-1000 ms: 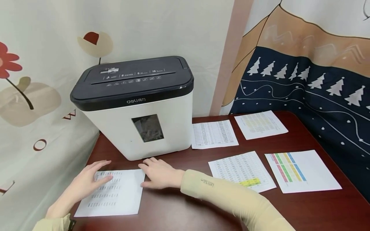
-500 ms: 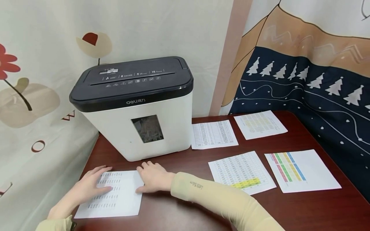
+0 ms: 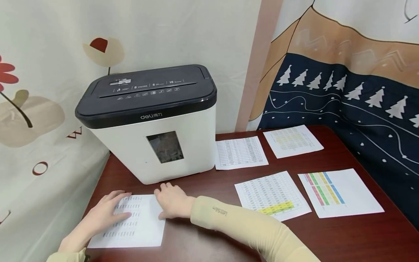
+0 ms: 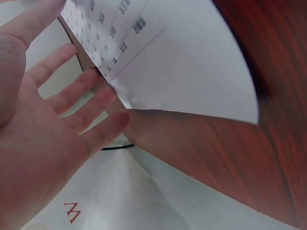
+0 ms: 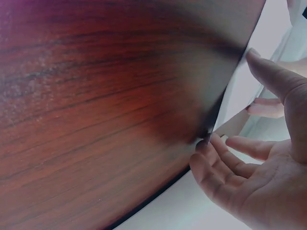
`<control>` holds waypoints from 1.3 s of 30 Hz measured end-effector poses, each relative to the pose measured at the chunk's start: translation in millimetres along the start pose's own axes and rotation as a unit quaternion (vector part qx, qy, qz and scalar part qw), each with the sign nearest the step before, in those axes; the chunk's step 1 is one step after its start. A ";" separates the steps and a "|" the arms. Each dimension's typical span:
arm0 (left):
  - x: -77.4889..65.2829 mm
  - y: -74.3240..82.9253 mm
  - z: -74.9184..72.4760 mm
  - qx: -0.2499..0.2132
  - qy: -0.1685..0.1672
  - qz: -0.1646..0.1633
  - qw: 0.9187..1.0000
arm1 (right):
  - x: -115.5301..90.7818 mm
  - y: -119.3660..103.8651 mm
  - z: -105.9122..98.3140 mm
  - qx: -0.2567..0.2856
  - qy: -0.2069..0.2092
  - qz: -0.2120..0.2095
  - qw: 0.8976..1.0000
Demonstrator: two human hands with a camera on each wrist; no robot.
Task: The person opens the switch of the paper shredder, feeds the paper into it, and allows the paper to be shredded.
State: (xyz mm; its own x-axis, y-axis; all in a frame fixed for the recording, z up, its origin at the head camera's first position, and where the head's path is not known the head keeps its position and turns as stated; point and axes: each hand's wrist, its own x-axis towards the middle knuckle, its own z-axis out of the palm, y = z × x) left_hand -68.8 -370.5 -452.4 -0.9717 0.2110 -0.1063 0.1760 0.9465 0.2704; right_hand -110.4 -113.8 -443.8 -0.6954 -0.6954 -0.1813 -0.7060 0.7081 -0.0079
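Note:
A sheet of paper (image 3: 148,229) printed with rows of small text lies near the table's front left in the head view. My left hand (image 3: 104,217) is at its left side, with thumb and fingers spread. In the left wrist view that hand's fingertips (image 4: 117,120) meet the sheet's edge. My right hand (image 3: 173,202) is at the sheet's upper right corner. From the right wrist view, its thumb touches the paper's edge and its loosely bent fingers (image 5: 204,167) are by the corner. Behind the hands stands a white paper shredder (image 3: 131,145) with a dark slotted lid.
To the right lie a table-printed sheet (image 3: 241,153) beside the shredder, a yellow-shaded sheet (image 3: 291,140), a sheet with a yellow band (image 3: 271,193) and a colour-striped sheet (image 3: 356,196). Patterned curtains (image 3: 229,36) hang along the brown table (image 3: 203,247).
My right hand has moved left onto the sheet's right edge. The sheet and my left hand have shifted slightly right. The shredder and other sheets stay put while the head view turns a little.

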 end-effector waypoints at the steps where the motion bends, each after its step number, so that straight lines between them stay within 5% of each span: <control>1: -0.8 1.6 0.4 -0.001 -0.001 0.001 1.000 | -0.5 0.1 -0.9 0.005 -0.001 0.002 1.000; 15: 4.7 30.1 11.3 0.000 0.017 0.021 1.000 | -8.4 19.9 0.6 0.079 0.017 0.016 0.997; 23: 9.9 46.7 17.1 -0.010 0.027 0.024 0.999 | -28.3 49.0 1.7 0.181 0.037 0.037 0.982; 28: 12.5 57.0 14.9 -0.041 0.070 0.022 0.996 | -46.3 68.4 -0.6 0.225 0.073 0.039 0.971; 33: 17.9 69.4 7.7 -0.091 0.125 0.006 0.988 | -67.4 89.1 -4.9 0.269 0.124 0.049 0.954; 39: 16.2 86.7 9.6 -0.195 0.187 -0.025 0.963 | -94.3 102.1 -4.2 0.328 0.193 0.075 0.922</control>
State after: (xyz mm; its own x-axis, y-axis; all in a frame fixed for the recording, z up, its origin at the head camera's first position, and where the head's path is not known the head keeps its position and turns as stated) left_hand -67.8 -282.7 -439.9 -0.9790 -0.0044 0.2037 0.1255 0.7746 0.6198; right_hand -117.5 23.6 -423.4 -0.8633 -0.4868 0.1335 -0.4541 0.6336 -0.6264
